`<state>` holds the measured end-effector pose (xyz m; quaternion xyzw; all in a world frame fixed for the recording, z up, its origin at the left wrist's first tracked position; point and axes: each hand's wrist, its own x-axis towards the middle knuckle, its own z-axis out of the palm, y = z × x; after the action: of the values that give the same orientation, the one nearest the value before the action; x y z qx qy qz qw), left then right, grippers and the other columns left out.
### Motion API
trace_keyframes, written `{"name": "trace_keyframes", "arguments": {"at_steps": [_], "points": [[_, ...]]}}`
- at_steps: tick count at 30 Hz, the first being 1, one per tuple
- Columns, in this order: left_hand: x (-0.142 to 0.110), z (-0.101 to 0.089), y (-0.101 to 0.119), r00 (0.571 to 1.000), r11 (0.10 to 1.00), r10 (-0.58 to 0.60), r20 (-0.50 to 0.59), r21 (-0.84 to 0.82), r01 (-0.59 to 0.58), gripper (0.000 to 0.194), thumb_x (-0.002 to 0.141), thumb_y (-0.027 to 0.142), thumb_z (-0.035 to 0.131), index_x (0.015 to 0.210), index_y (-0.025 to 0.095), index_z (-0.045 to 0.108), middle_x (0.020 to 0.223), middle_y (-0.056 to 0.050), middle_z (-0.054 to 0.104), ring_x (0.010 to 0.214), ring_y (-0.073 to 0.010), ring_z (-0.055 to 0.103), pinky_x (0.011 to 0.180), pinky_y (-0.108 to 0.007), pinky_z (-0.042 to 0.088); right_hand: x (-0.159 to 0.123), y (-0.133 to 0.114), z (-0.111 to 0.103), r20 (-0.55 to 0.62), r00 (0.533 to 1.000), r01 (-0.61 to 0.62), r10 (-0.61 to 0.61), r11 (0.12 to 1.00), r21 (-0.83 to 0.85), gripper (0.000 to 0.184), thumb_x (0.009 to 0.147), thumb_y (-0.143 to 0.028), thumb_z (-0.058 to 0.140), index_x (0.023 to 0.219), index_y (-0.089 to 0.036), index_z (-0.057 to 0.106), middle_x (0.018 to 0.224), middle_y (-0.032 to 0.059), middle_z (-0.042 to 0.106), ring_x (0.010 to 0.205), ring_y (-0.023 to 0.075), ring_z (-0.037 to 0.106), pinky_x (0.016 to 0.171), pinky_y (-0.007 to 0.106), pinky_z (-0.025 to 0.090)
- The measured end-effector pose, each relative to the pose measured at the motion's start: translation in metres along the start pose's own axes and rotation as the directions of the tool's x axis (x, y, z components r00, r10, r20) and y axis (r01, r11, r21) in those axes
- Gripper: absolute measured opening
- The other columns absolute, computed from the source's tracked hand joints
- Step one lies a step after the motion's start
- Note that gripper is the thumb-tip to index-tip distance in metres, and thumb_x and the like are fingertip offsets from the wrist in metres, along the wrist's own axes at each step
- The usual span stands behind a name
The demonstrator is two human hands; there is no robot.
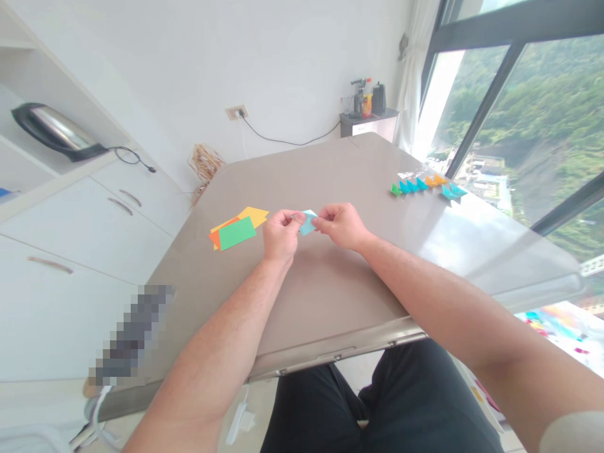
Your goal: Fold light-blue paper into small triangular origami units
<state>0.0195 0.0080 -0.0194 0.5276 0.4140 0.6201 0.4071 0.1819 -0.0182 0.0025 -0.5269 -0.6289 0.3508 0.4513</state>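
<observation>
A small light blue piece of folded paper (308, 221) is held just above the grey-brown table (330, 296) between both hands. My left hand (280, 235) pinches its left edge with closed fingers. My right hand (342, 225) pinches its right edge, fingers curled. To the left of my left hand lies a small stack of flat paper sheets (236, 229): green on top, orange and yellow beneath.
A row of several folded paper pieces (427, 187), green, blue and orange, lies at the table's far right near the window. A kettle (55, 131) sits on the white cabinet at left. A blurred dark object (132, 333) rests at the table's near left corner.
</observation>
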Motion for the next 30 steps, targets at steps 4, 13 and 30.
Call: {"name": "trace_keyframes", "arguments": {"at_steps": [4,13,30], "points": [[-0.0031,0.0006,0.0047,0.996,0.999,0.022,0.087,0.034,-0.025,0.033,0.069,0.045,0.085,0.084,0.017,0.076,0.076,-0.003,0.073,0.069,-0.0146,0.064,0.068,-0.028,0.051,-0.0003,0.0009,-0.0007,0.020,1.000,-0.001,0.001,1.000,0.018,0.019,0.079,-0.033,0.067,0.070,-0.017,0.068,0.062,0.0000,0.064,0.056,0.0111,0.050,0.055,0.025,0.038],[-0.0057,0.0043,0.0081,1.000,1.000,-0.025,-0.006,0.005,0.025,0.021,0.069,0.036,0.082,0.074,0.017,0.073,0.067,-0.001,0.068,0.062,-0.0116,0.058,0.060,-0.025,0.046,-0.0005,0.0021,0.0024,0.054,0.999,-0.005,0.002,0.998,0.060,0.018,0.077,-0.033,0.068,0.069,-0.017,0.068,0.062,0.0004,0.065,0.056,0.0117,0.052,0.053,0.025,0.039],[-0.0040,0.0027,0.0041,0.986,0.986,-0.140,0.096,-0.079,0.148,0.027,0.061,0.035,0.089,0.068,0.018,0.070,0.066,0.001,0.065,0.066,-0.0124,0.058,0.069,-0.028,0.047,-0.0020,0.0082,0.0089,-0.151,0.978,0.147,-0.143,0.989,0.014,0.021,0.081,-0.039,0.068,0.072,-0.019,0.071,0.069,0.0000,0.068,0.065,0.0134,0.054,0.064,0.028,0.042]]}}
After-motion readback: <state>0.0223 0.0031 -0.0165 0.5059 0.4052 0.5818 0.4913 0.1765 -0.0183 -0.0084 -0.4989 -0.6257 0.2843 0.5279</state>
